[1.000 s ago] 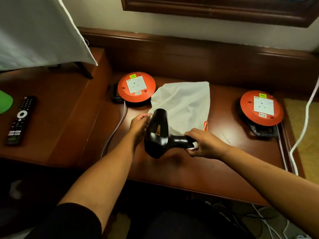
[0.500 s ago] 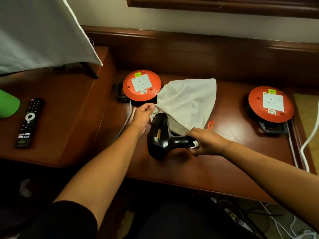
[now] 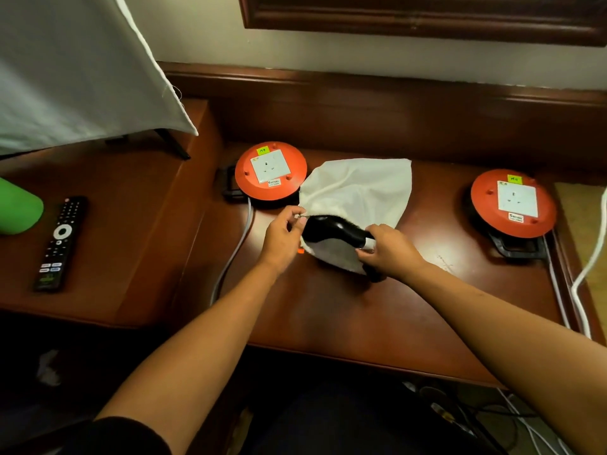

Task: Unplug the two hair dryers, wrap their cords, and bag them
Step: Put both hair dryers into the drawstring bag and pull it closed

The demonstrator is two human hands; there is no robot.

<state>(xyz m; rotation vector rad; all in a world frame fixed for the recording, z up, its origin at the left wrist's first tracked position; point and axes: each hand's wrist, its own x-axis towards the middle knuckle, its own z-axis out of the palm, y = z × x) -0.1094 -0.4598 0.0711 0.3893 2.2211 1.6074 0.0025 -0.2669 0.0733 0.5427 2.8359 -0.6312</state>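
Observation:
A black hair dryer [image 3: 331, 230] lies partly inside the mouth of a white cloth bag [image 3: 361, 192] on the wooden desk [image 3: 328, 316]. My right hand [image 3: 387, 249] grips the dryer's handle end, where the white wrapped cord shows. My left hand [image 3: 284, 236] pinches the bag's opening rim at its left side and holds it up. The dryer's nozzle end is hidden by the cloth. Only one dryer shows.
Two orange cable reels with white sockets stand on the desk, one behind my left hand [image 3: 271, 174] and one at the right [image 3: 514, 203]. A remote [image 3: 60, 243] and a green object [image 3: 18, 208] lie on the left shelf. White cables [image 3: 588, 254] run down the right edge.
The dryer has gone from standing outside the bag to lying partly inside its mouth. My left hand has lifted the bag's rim over the dryer body.

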